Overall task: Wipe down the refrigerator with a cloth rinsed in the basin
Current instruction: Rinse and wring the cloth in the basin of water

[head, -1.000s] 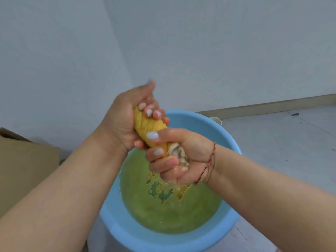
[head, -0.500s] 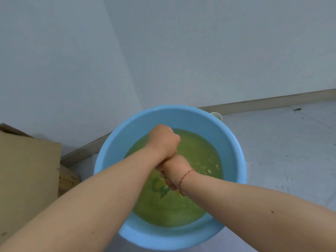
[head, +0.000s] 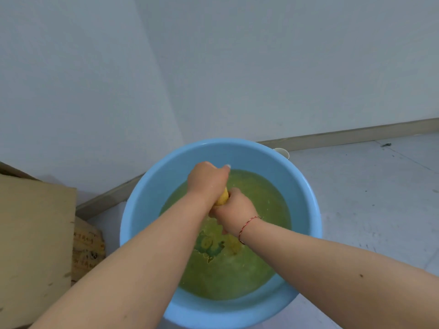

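A round blue basin (head: 140, 210) stands on the floor, filled with murky yellow-green water. Over its middle, my left hand (head: 206, 180) and my right hand (head: 234, 211) are both closed around a twisted yellow cloth (head: 222, 199). Only a short yellow piece shows between the two fists; the rest is hidden inside them. A red string bracelet circles my right wrist. A printed figure shows through the water at the basin's bottom. The refrigerator is out of view.
Cardboard boxes (head: 35, 245) stand at the left, close to the basin. A white wall corner rises behind it, with a beige baseboard (head: 356, 135) along the floor. A small white cup rim (head: 282, 151) peeks from behind the basin. Grey floor (head: 368, 198) extends to the right.
Both hands have dropped with the cloth from above the basin down toward the water. Less of the cloth shows now. The view has tilted downward.
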